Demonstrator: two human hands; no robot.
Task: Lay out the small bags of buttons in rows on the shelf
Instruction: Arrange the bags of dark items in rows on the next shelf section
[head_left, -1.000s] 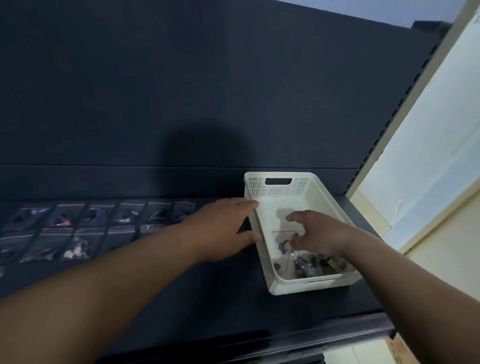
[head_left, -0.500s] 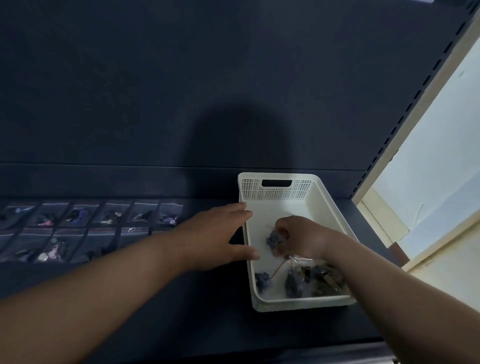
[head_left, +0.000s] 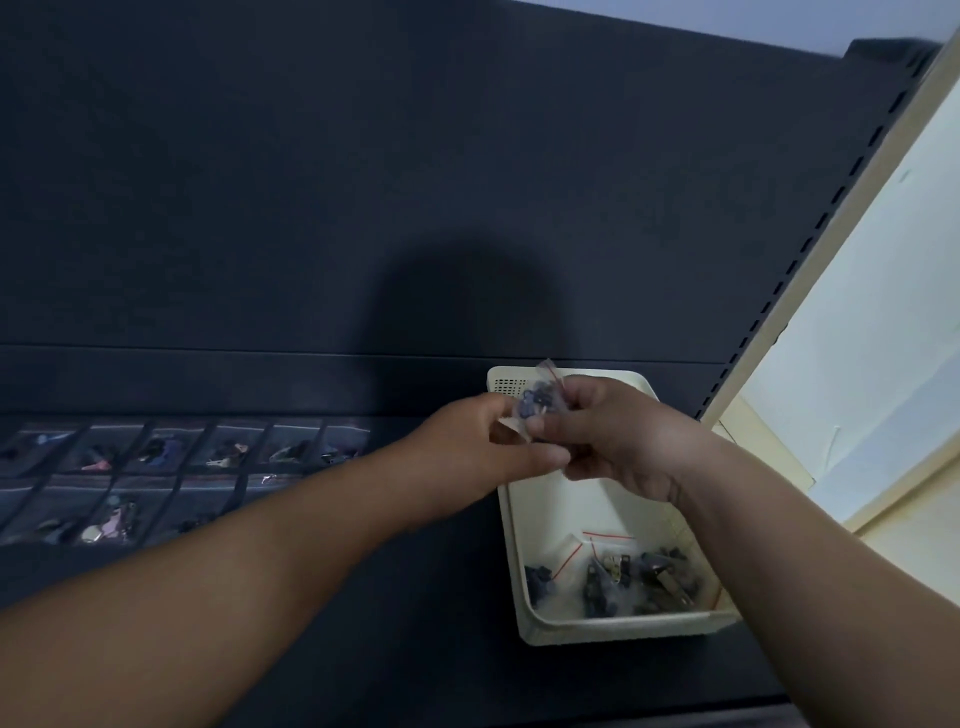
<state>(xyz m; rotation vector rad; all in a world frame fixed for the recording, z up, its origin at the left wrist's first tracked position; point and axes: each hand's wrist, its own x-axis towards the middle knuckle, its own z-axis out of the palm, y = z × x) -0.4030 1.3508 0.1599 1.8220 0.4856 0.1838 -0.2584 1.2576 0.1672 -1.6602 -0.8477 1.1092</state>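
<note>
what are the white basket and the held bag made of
The basket looks like matte off-white moulded plastic: a fine perforated grid on its far wall, rounded corners. The bag, pinched by left hand and right hand, looks like thin clear plastic film: dark buttons show through, with a red strip, probably a zip seal.

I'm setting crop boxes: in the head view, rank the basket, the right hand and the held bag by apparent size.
1. basket
2. right hand
3. held bag, partly covered by fingers

The hand and bag seem raised toward the camera, so they probably look larger against the basket than they really are.
</note>
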